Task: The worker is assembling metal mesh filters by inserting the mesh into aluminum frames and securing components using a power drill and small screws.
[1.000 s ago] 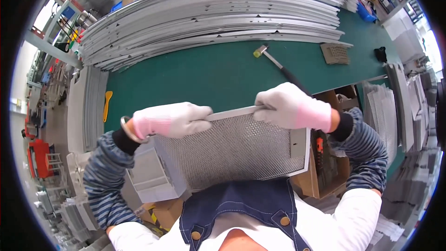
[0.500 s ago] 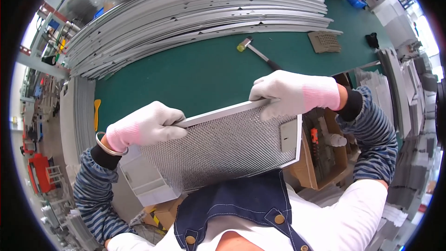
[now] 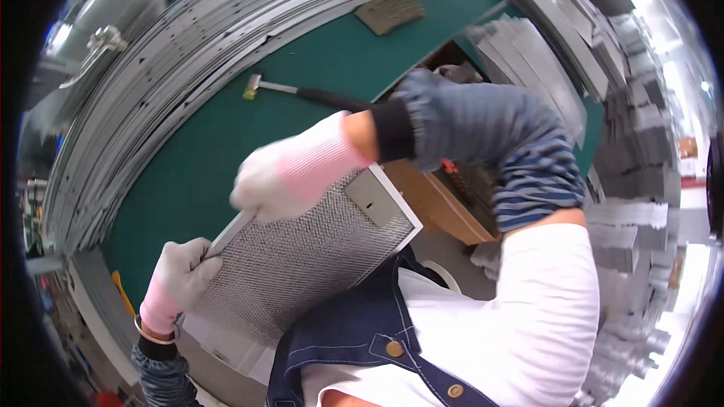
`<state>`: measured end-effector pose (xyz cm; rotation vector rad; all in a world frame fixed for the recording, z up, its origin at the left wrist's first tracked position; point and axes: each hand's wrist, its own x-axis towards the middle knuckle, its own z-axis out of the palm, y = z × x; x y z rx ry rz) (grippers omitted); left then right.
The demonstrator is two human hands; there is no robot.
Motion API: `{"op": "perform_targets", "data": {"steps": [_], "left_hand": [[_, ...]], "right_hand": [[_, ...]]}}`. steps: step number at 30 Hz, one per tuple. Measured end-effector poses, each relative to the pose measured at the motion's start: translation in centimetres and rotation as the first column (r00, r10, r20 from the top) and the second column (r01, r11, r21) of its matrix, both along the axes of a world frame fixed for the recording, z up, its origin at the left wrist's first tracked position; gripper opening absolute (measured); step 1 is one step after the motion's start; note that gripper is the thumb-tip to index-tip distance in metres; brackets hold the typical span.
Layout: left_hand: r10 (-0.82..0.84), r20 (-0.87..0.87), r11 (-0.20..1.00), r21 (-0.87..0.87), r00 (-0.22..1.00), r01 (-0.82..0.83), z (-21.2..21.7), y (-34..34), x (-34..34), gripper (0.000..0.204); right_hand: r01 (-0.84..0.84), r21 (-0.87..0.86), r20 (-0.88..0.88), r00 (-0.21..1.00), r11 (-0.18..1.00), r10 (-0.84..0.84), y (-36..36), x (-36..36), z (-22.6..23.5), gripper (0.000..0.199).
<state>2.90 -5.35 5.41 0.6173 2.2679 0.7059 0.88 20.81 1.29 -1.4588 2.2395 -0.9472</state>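
A metal mesh filter panel (image 3: 294, 264) with a thin white frame and a pale rectangular plate in one corner is tilted against my apron. My left hand (image 3: 183, 279), in a white glove with a pink cuff, pinches the frame's far edge near its left end. Farther right along that same edge, my right hand (image 3: 283, 179), gloved alike, is closed over the frame; its fingertips are partly hidden. A hammer (image 3: 302, 93) with a yellow-green face and black grip lies on the green bench beyond my right hand.
Long white metal strips (image 3: 204, 53) are stacked across the back of the green bench (image 3: 188, 158). A tan block (image 3: 390, 11) lies past the hammer. At right are a cardboard box (image 3: 437, 203) and thin sheets (image 3: 528, 68). A yellow tool (image 3: 122, 292) lies at left.
The view has swung to the right, so the bench appears turned. My right hand has slid along the frame toward my left hand. Both still grip the filter panel.
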Motion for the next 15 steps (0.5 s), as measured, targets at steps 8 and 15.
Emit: {"op": "perform_targets", "data": {"steps": [8,15], "left_hand": [[0.03,0.012,0.997,-0.066,0.999,-0.029,1.4,-2.8,2.2,0.019],[0.017,-0.331,0.965,0.252,0.943,0.071,-4.0,-0.3,0.4,0.013]], "right_hand": [[-0.062,0.015,0.063,0.996,0.998,0.061,0.0,-1.6,-1.0,0.031],[-0.065,0.382,0.494,0.858,0.922,-0.145,-2.6,-1.4,0.8,0.021]]}}
